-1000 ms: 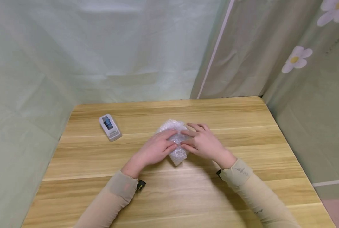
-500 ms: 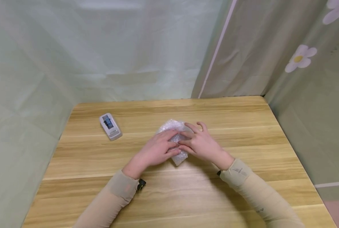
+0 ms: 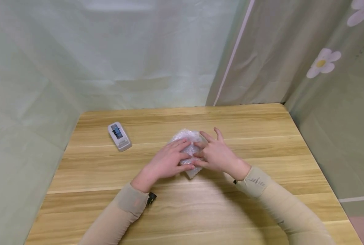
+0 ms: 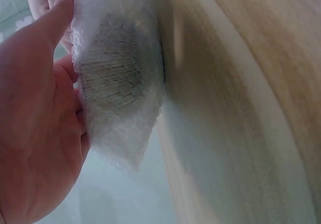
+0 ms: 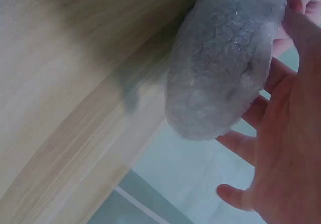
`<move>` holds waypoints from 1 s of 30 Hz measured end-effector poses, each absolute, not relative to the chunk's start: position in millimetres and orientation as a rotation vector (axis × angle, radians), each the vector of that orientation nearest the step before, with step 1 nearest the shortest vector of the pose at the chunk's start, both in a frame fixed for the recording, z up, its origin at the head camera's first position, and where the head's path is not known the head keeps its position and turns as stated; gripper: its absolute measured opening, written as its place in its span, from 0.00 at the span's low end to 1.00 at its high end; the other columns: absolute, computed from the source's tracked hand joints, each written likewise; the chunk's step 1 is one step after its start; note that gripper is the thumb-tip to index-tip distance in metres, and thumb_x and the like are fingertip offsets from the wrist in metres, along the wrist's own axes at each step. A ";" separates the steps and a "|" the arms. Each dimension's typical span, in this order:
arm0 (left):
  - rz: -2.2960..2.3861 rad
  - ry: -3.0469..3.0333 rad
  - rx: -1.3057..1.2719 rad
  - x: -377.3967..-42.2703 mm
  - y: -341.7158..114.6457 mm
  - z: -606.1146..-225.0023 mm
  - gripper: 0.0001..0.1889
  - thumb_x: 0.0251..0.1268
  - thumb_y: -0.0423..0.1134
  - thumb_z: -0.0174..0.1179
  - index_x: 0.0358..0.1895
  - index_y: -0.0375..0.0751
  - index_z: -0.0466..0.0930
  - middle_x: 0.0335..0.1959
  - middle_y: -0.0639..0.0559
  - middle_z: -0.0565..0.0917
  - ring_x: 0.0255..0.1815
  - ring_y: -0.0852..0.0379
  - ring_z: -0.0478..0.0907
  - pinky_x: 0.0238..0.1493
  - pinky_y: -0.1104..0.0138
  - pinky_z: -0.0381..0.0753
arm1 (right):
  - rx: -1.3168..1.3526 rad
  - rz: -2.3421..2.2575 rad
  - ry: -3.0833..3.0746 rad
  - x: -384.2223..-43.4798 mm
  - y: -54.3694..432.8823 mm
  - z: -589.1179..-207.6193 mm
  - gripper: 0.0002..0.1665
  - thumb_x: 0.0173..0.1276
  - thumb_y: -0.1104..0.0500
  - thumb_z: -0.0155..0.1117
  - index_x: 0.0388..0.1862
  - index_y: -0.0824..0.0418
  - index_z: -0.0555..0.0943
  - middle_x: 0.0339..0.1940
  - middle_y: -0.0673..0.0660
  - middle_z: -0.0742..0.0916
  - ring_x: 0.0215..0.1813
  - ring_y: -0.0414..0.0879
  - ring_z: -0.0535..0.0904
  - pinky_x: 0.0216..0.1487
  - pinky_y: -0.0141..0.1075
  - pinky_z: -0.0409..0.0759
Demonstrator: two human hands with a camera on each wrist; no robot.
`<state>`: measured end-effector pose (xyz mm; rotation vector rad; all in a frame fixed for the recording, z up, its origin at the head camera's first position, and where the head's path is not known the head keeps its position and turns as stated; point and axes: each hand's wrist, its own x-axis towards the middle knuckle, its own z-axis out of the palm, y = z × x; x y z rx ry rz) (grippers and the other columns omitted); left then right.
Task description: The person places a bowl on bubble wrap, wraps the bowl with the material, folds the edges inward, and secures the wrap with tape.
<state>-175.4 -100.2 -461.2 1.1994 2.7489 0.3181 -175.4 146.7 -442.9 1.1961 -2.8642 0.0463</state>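
A bundle of clear bubble wrap (image 3: 192,148) lies on the wooden table in the head view. Something with a ridged, striped surface shows dimly through the bubble wrap (image 4: 113,68) in the left wrist view; its kind cannot be made out. My left hand (image 3: 166,160) rests on the bundle from the left, fingers extended over its top. From the right, my right hand (image 3: 220,154) touches the top with spread, slightly bent fingertips, the little finger raised off it. Both thumbs nearly meet at the bundle's near part. Each palm stays off the wrap in the wrist views.
A small grey device (image 3: 119,136) with a dark blue inset, perhaps a tape dispenser, lies at the table's left. Pale curtains (image 3: 133,61) hang behind and along the sides of the wooden table (image 3: 246,122).
The thumbs have shifted slightly toward the near end of the wrap. My right hand's fingers have spread, the little finger lifting. The bundle stays in nearly the same place.
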 end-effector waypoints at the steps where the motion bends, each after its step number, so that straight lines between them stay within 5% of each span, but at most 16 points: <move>1: 0.318 2.746 1.202 -175.4 -100.5 -460.9 0.33 0.77 0.71 0.53 0.69 0.52 0.85 0.85 0.45 0.62 0.88 0.46 0.50 0.86 0.50 0.48 | 1.198 0.048 -2.879 -175.6 147.1 -442.8 0.29 0.76 0.26 0.58 0.55 0.40 0.93 0.73 0.51 0.83 0.83 0.67 0.63 0.74 0.81 0.46; 11: 0.403 2.684 1.232 -178.1 -108.0 -460.2 0.35 0.81 0.70 0.45 0.74 0.51 0.80 0.86 0.46 0.60 0.88 0.46 0.47 0.86 0.49 0.45 | 1.212 0.050 -2.896 -176.0 144.1 -446.6 0.34 0.74 0.22 0.55 0.58 0.40 0.92 0.74 0.51 0.82 0.81 0.68 0.67 0.73 0.80 0.55; 17: 0.922 2.641 1.082 -177.1 -115.9 -459.3 0.28 0.84 0.56 0.55 0.76 0.46 0.77 0.84 0.47 0.65 0.85 0.44 0.59 0.82 0.44 0.59 | 1.284 0.207 -2.808 -174.0 143.1 -453.1 0.31 0.75 0.28 0.62 0.53 0.49 0.94 0.67 0.59 0.86 0.77 0.72 0.71 0.79 0.66 0.63; 20: 1.406 2.607 0.827 -170.9 -124.2 -456.1 0.21 0.82 0.44 0.61 0.71 0.39 0.80 0.76 0.46 0.75 0.76 0.46 0.72 0.74 0.45 0.72 | 1.321 0.269 -2.768 -174.3 142.3 -456.0 0.31 0.75 0.31 0.64 0.52 0.54 0.94 0.66 0.64 0.86 0.75 0.71 0.73 0.84 0.58 0.56; 24: 2.074 2.338 0.203 -157.6 -149.2 -457.4 0.11 0.79 0.31 0.61 0.58 0.31 0.82 0.51 0.46 0.88 0.50 0.54 0.86 0.51 0.60 0.88 | 1.335 0.289 -2.756 -174.1 140.0 -458.0 0.32 0.75 0.31 0.64 0.53 0.55 0.93 0.67 0.65 0.85 0.74 0.64 0.77 0.85 0.57 0.52; 30: 2.439 1.927 -0.593 -142.9 -202.1 -468.6 0.10 0.83 0.32 0.55 0.60 0.36 0.71 0.37 0.55 0.82 0.31 0.61 0.82 0.32 0.72 0.82 | 1.315 0.316 -2.799 -174.6 138.5 -460.1 0.32 0.76 0.31 0.64 0.55 0.56 0.92 0.68 0.64 0.84 0.73 0.60 0.79 0.84 0.59 0.54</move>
